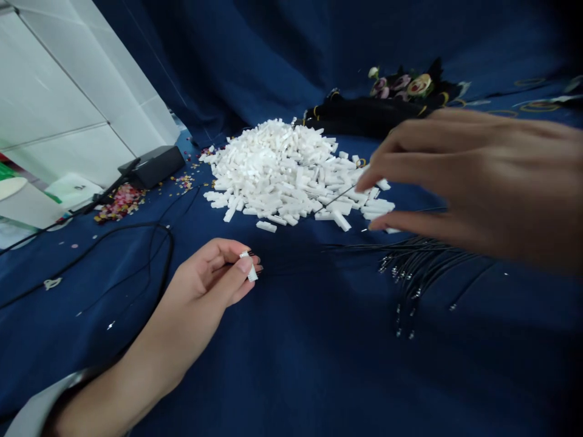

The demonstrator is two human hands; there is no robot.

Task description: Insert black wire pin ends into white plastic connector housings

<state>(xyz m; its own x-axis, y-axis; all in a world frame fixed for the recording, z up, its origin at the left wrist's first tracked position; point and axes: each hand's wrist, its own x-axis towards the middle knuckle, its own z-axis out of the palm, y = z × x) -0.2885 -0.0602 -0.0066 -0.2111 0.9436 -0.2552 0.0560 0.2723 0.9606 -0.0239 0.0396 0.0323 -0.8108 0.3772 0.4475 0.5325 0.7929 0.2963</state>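
My left hand [214, 273] rests on the blue cloth [291, 364], its fingers and thumb closed round a small white plastic connector [249, 267] with dark wire ends showing at its top. My right hand [469, 179] hovers at the right, close to the camera, over a bundle of thin black wires with metal tips [410, 267]. Its fingertips pinch one thin black wire [334, 199] that runs left over the edge of a big heap of white connectors [282, 167].
A black box [152, 165] with cables [136, 243] lies at the left, beside scattered coloured bits [121, 200]. Dark fabric with flowers [401, 85] lies behind the heap. White tiled wall [59, 91] stands at the upper left.
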